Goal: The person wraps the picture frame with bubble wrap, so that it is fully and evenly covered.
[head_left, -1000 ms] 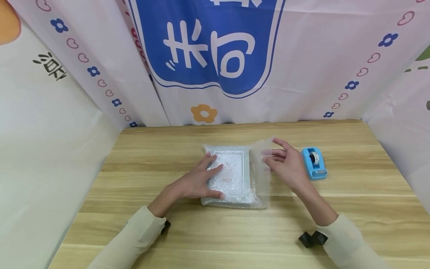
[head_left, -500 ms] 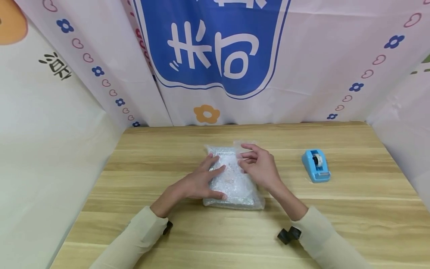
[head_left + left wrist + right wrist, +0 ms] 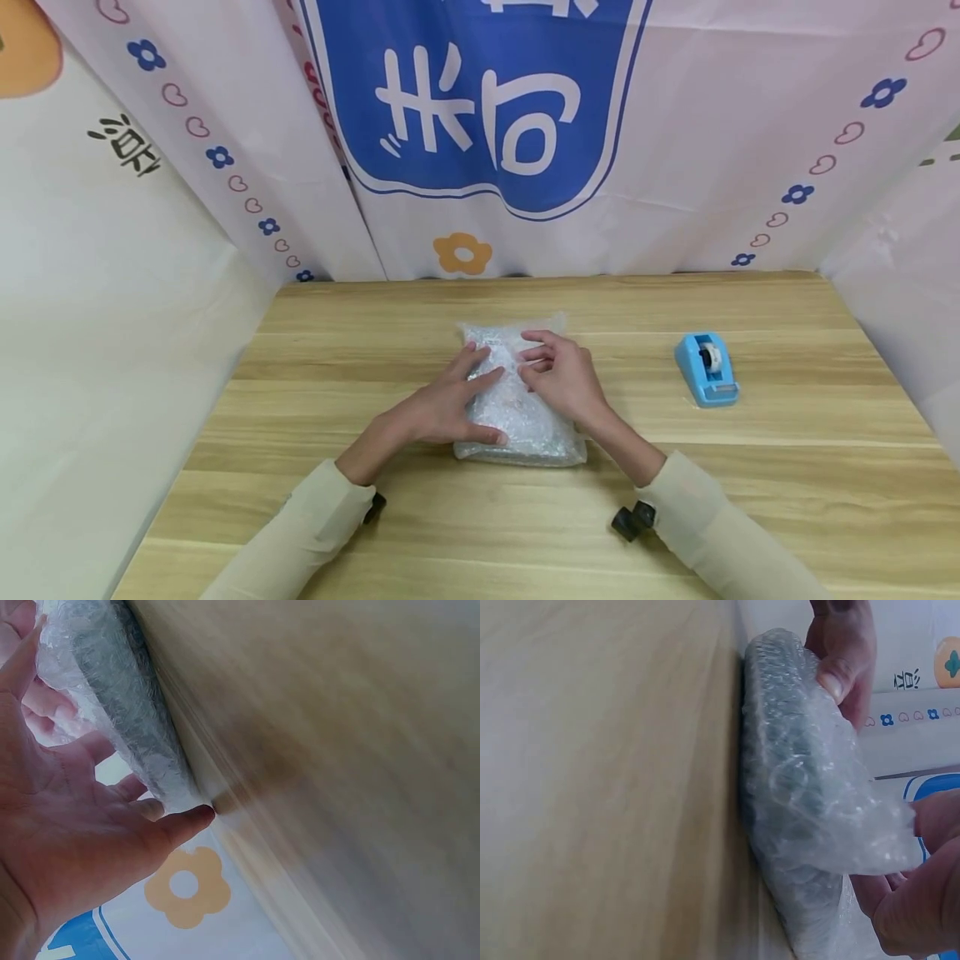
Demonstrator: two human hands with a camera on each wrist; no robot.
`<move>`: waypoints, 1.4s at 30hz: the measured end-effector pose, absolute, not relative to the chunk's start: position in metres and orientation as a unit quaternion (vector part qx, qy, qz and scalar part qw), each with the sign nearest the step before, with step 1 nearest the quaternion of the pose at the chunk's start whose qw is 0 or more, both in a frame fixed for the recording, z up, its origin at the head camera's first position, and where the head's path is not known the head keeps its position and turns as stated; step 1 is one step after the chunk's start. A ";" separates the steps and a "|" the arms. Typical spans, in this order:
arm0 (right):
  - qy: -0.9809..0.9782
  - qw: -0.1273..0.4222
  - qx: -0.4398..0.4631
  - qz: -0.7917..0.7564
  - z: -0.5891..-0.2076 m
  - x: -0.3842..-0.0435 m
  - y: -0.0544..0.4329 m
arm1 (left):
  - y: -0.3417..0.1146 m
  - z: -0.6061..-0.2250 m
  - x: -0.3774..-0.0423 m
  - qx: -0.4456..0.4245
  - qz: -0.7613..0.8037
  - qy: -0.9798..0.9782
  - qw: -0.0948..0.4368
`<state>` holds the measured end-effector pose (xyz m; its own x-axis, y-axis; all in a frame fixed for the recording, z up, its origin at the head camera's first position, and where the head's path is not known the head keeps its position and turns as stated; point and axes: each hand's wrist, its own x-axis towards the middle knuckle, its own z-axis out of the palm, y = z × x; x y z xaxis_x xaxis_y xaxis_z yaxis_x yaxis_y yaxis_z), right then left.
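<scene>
A flat rectangular frame lies on the table inside bubble wrap (image 3: 525, 429), its pale face only faintly visible through the layers. My left hand (image 3: 441, 408) rests with spread fingers on the package's left side, the thumb at the near left corner. From the right, my right hand (image 3: 566, 379) pinches the loose end of the wrap between thumb and fingers, above the package's top. That flap (image 3: 855, 817) stands raised off the package in the right wrist view. The package's greenish side (image 3: 124, 690) shows through the bubbles in the left wrist view.
A blue tape dispenser (image 3: 707, 371) with a small roll stands to the right on the wooden table (image 3: 360, 333). White printed curtains (image 3: 697, 167) hang along the table's back and sides.
My right hand has drawn the wrap's loose end leftward from the package's right side over its top, covering the frame's face. My left hand has stayed on the package.
</scene>
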<state>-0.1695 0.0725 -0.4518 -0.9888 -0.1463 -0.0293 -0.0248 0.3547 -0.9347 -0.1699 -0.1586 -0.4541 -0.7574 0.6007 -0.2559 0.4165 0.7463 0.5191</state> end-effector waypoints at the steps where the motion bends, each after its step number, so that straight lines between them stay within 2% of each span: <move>1: 0.823 0.053 -0.053 -0.563 -0.453 -0.170 0.072 | -0.159 -0.454 -0.170 0.279 0.221 0.911 0.208; 13: 0.850 0.053 -0.078 -0.518 -0.464 -0.172 0.069 | -0.158 -0.455 -0.166 0.253 0.228 0.919 0.198; 19: 0.865 0.060 -0.096 -0.489 -0.466 -0.172 0.069 | -0.156 -0.454 -0.159 0.199 0.244 0.933 0.177; 25: 0.871 0.086 -0.107 -0.471 -0.462 -0.173 0.070 | -0.156 -0.456 -0.158 0.185 0.261 0.936 0.148; 33: 0.853 0.151 -0.133 -0.482 -0.456 -0.179 0.075 | -0.159 -0.450 -0.162 0.247 0.196 0.943 0.102; 39: 0.813 0.194 -0.129 -0.533 -0.456 -0.181 0.087 | -0.160 -0.451 -0.164 0.255 0.175 0.942 0.128; 42: 0.817 0.160 -0.134 -0.538 -0.458 -0.180 0.095 | -0.160 -0.453 -0.164 0.250 0.178 0.941 0.145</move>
<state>-0.1803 0.0949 -0.4581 -0.9133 -0.3901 -0.1172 -0.0460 0.3847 -0.9219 -0.1639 -0.1596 -0.4526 -0.8334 0.5211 -0.1840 0.4179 0.8121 0.4073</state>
